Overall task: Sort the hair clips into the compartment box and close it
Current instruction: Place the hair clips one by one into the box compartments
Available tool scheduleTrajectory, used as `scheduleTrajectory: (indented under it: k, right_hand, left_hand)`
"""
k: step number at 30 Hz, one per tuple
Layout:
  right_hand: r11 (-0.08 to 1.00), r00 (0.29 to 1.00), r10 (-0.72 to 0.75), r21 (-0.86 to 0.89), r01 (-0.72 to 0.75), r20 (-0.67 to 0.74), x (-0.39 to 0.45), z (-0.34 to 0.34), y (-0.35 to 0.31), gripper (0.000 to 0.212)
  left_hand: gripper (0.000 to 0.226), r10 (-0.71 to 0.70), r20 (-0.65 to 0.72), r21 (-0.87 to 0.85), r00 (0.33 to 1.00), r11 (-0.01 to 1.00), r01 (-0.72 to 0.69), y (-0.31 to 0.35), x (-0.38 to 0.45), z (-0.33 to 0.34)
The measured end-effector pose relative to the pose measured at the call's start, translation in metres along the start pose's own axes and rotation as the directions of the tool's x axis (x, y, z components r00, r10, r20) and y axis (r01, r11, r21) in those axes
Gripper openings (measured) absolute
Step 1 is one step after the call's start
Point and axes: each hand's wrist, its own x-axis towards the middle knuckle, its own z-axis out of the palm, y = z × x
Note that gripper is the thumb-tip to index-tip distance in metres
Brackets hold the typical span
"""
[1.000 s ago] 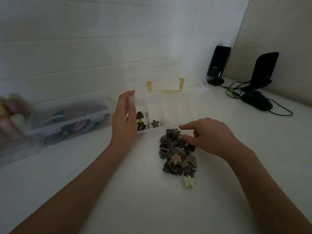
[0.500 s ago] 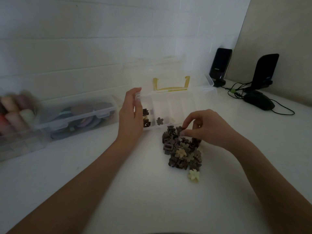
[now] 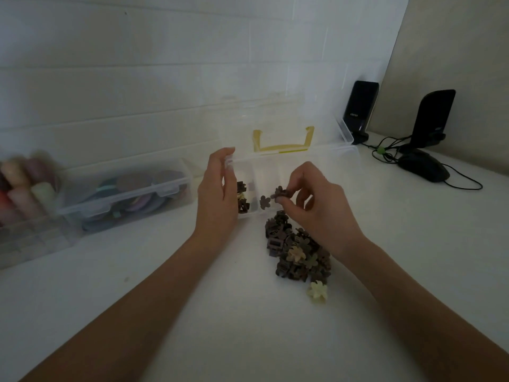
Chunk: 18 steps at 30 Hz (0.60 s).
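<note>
At centre of frame, pinches a brown flower hair clip [image 3: 281, 193] with right hand [image 3: 322, 213] over the compartment box [image 3: 330, 161]; holds its left end with left hand [image 3: 216, 197].

Small pale lettering is being shown on the black speaker [image 3: 360, 106] nearer the compartment box [image 3: 268, 175] and on the farther black speaker [image 3: 435, 117], but it is too blurred to be read.

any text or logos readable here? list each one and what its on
Inner speaker, by the box: small pale logo, too blurred to read.
Outer speaker, by the mouse: small pale logo, too blurred to read.
No text shows on the box, the clips or the side bins.
</note>
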Motion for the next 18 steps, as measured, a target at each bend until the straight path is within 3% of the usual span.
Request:
scheduleTrajectory:
  k: [5,8,13,18]
  right_hand:
    - [0.958,0.989,-0.149,-0.246,0.149,0.019,0.014,0.013,0.0,0.008]
    - [0.887,0.974,-0.202,-0.402,0.226,0.102,0.014,0.013,0.006,0.023]
    - [0.952,0.976,-0.129,-0.252,0.172,0.175,0.009,-0.018,0.005,0.024]
    - [0.942,0.952,0.038,-0.327,0.067,0.305,0.008,-0.045,-0.004,0.023]
  left_hand:
    - [0.023,-0.019,-0.005,-0.015,1.0,1.0,0.019,0.004,-0.002,0.003]
    - [0.023,-0.022,-0.007,-0.02,1.0,1.0,0.022,0.004,-0.001,0.004]
    - [0.024,-0.029,0.01,-0.02,1.0,0.999,0.03,0.003,-0.001,0.005]
    - [0.025,-0.022,0.029,-0.024,0.999,0.999,0.023,0.004,-0.002,0.004]
